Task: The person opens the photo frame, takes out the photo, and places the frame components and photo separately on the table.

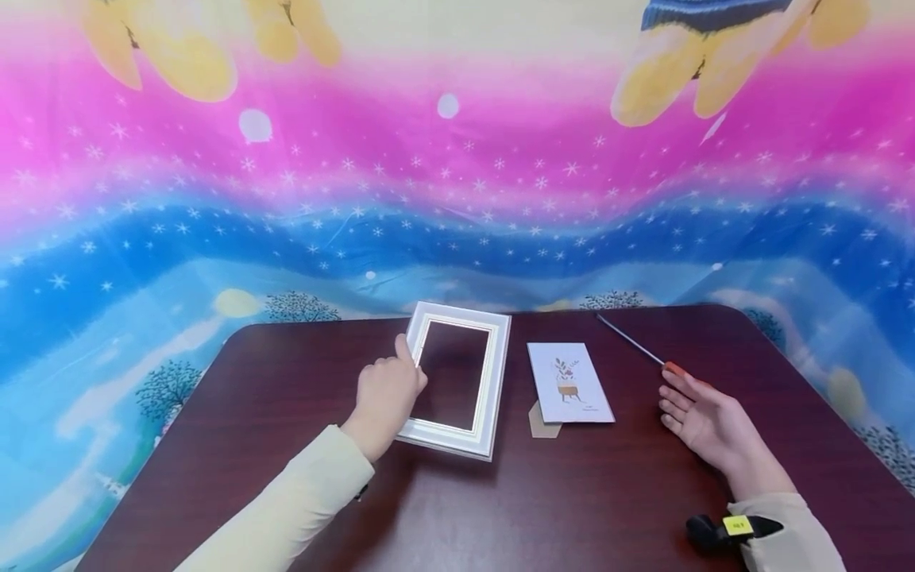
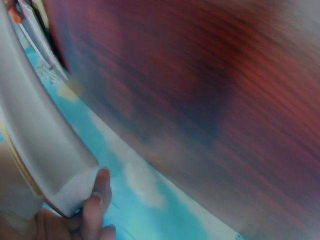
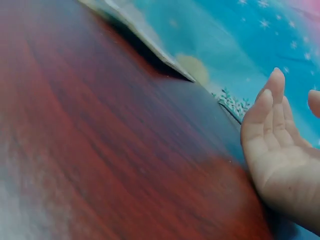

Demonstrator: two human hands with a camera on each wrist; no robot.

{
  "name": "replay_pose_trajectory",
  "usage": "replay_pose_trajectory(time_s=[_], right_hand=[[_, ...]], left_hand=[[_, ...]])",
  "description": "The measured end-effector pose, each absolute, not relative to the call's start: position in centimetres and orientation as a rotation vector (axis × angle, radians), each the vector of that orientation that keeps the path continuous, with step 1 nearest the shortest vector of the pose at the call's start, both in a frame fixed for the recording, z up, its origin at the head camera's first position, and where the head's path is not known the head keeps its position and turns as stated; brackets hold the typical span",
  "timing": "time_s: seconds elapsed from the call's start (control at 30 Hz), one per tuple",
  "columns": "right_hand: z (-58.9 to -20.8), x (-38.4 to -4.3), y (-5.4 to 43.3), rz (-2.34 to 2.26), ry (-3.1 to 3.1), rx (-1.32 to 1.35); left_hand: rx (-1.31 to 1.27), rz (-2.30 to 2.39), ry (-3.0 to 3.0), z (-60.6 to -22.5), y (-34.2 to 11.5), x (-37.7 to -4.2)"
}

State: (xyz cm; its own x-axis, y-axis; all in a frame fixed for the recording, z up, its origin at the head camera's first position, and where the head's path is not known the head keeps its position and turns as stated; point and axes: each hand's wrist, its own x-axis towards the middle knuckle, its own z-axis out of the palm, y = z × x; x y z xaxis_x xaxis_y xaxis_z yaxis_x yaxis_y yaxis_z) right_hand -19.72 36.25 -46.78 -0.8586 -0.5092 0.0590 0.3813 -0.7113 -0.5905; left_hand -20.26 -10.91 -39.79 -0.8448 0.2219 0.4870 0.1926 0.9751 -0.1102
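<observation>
My left hand (image 1: 386, 397) grips the left side of a white picture frame (image 1: 489, 397) and holds it tilted above the table. The dark tabletop shows through the frame's opening. In the left wrist view, fingertips (image 2: 92, 212) press the frame's edge (image 2: 42, 130). My right hand (image 1: 722, 433) lies at the right with its fingers loosely bent and nothing gripped. Just beyond those fingers is a screwdriver (image 1: 675, 370) with an orange handle and a thin metal shaft. Between the hands lies a white card (image 1: 569, 389) printed with a potted plant.
A tan piece (image 1: 546, 423) pokes out from under the card's near left corner. The dark red wooden table (image 1: 550, 508) ends close behind the frame, against a colourful hanging cloth (image 1: 457, 191). A black band with a yellow label (image 1: 738, 525) is at the right wrist.
</observation>
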Motion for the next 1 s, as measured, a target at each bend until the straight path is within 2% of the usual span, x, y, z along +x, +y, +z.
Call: replay_pose_trajectory(time_s=[0.2, 0.63, 1.0], right_hand=[[-47.4, -20.0, 36.2, -2.554, 0.56, -0.363], [-48.5, -19.7, 36.4, -2.551, 0.509, -0.485], [-48.3, -19.8, 36.3, -2.545, 0.548, -0.539]], left_hand=[[-0.252, -0.019, -2.626, -39.4, -13.5, -20.7], [0.004, -0.438, -2.987, -39.3, -17.8, -20.7], [0.093, -0.403, -3.015, -40.4, -22.5, -20.0]])
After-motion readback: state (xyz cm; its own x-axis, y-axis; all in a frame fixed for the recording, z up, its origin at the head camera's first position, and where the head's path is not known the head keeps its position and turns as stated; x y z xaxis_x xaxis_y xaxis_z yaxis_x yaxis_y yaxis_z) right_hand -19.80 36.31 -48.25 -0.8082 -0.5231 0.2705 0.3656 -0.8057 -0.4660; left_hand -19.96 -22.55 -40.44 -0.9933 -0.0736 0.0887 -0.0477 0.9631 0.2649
